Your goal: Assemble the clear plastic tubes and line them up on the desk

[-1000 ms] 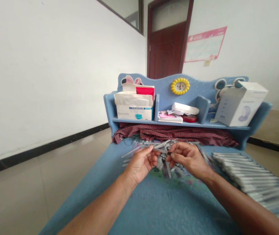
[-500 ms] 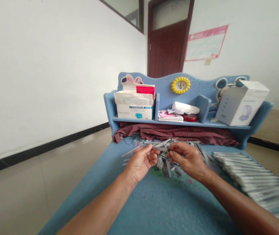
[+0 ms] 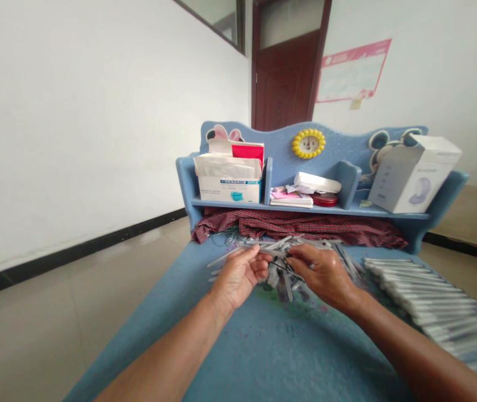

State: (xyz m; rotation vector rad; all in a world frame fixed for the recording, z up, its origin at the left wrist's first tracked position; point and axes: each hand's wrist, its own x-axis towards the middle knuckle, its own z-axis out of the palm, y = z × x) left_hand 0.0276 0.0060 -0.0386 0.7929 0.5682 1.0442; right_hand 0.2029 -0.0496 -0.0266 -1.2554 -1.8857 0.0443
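Between thumb and fingers, my left hand (image 3: 238, 279) pinches a slim pale grey stick (image 3: 273, 253), which lies crosswise toward my right hand (image 3: 326, 276). The fingers of my right hand are closed at the stick's other end, on a thin black strand (image 3: 280, 264). Exactly how strand and stick meet is too small to tell. Under and behind both hands spreads a loose pile of similar grey-white sticks (image 3: 287, 286), partly covered by them. To the right, many such sticks lie side by side in a neat row (image 3: 435, 304).
The blue tabletop (image 3: 238, 357) carries a raised shelf (image 3: 238, 205) at the back. On the shelf stand a mask box (image 3: 228, 187), papers (image 3: 292, 201), a red tin (image 3: 324, 200) and a white box (image 3: 410, 176). Folded checked cloth (image 3: 297, 226) lies beneath it.
The black strand shows a little more between my hands, and my right fingers have shifted slightly. Both hands stay in nearly the same place, and the stick is still held.
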